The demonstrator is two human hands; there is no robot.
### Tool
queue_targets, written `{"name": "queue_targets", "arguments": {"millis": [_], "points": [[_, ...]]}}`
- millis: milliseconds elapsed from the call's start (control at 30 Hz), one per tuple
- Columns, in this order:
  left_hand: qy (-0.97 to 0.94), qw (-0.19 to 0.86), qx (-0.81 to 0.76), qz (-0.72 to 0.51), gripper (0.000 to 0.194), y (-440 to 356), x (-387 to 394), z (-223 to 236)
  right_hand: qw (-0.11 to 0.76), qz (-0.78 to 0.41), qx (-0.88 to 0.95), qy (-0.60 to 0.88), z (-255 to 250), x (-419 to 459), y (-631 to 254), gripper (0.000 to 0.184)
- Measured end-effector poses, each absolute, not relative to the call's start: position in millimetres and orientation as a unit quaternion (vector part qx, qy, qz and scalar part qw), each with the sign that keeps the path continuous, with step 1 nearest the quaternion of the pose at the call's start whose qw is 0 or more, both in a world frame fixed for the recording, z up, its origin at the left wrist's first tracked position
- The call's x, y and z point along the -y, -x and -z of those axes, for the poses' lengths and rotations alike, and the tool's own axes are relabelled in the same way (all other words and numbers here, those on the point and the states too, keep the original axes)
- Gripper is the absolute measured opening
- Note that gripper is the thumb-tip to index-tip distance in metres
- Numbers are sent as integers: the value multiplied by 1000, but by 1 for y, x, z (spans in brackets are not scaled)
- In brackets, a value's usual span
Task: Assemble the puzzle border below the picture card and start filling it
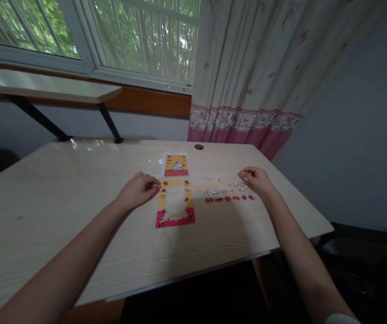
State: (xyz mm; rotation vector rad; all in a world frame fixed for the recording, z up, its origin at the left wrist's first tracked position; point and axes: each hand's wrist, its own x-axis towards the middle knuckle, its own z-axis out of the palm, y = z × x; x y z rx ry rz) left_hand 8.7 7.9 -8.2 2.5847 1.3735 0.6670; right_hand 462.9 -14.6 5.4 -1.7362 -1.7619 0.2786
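A yellow and red jigsaw frame [175,203] lies on the pale wooden table [61,202]; its border is built and its middle is bare. My left hand [139,189] rests curled at the frame's upper left corner, fingertips touching the edge. Loose puzzle pieces [225,191] lie in rows to the right, yellow, white and red. My right hand [256,178] sits at the right end of those rows, fingers bent and pinched over the pieces; what it holds is too small to make out. A small reference picture [175,164] lies just behind the frame.
A cable hole [199,147] marks the table's far edge. A shelf on black brackets [45,87] juts out under the window at the back left. A patterned curtain [254,76] hangs at the back right. The table's right edge drops off near my right forearm.
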Motion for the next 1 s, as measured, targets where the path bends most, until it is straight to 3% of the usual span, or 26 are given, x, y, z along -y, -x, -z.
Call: {"name": "queue_targets", "arguments": {"millis": [300,600,1000], "points": [[-859,81,-453,-224,37,-11,-7,4,293,-100,694,650,-4,16,-457,35],[-858,75,-458,-220,38,-9,-8,6,298,-74,601,738,-9,30,-514,31],[-859,70,-462,-209,37,-6,-11,10,244,-133,620,734,6,21,-539,34]]}}
